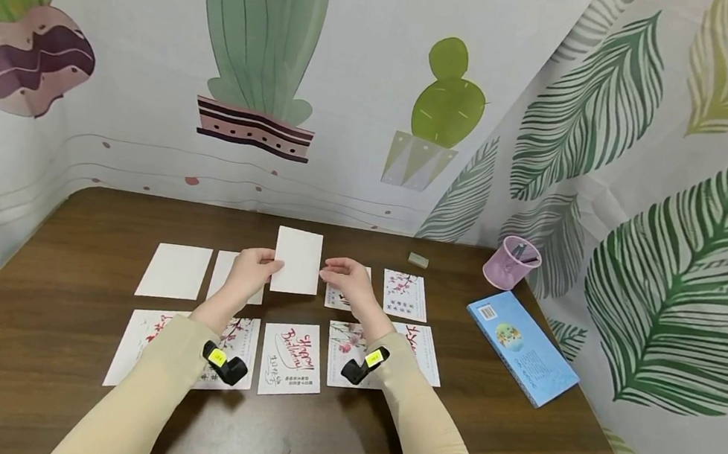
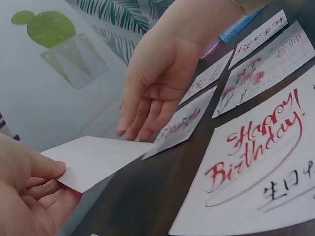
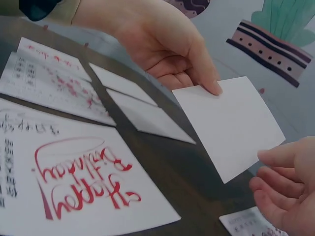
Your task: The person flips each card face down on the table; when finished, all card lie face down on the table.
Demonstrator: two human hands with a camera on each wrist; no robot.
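Observation:
A blank white card point(image 1: 296, 261) is held up over the back of the table, its plain face toward me. My left hand point(image 1: 254, 271) pinches its left edge, thumb point(image 3: 212, 84) on the near face and fingers behind. My right hand point(image 1: 351, 281) is at the card's right edge with loosely bent fingers; in the right wrist view its thumb tip point(image 3: 268, 156) comes right up to that edge. Below lies a Happy Birthday card point(image 1: 292, 359) with red lettering. Part of a blank card point(image 1: 222, 271) and a flowered card point(image 1: 345, 336) are hidden by my hands and forearms.
Another blank card point(image 1: 174, 271) lies at the left, and a small blossom card point(image 1: 405, 295) at the right. Further right are a grey-green eraser point(image 1: 418, 261), a pink pen cup point(image 1: 506, 267) and a blue book or box point(image 1: 522, 348). A patterned cloth point(image 1: 366, 92) hangs behind the table.

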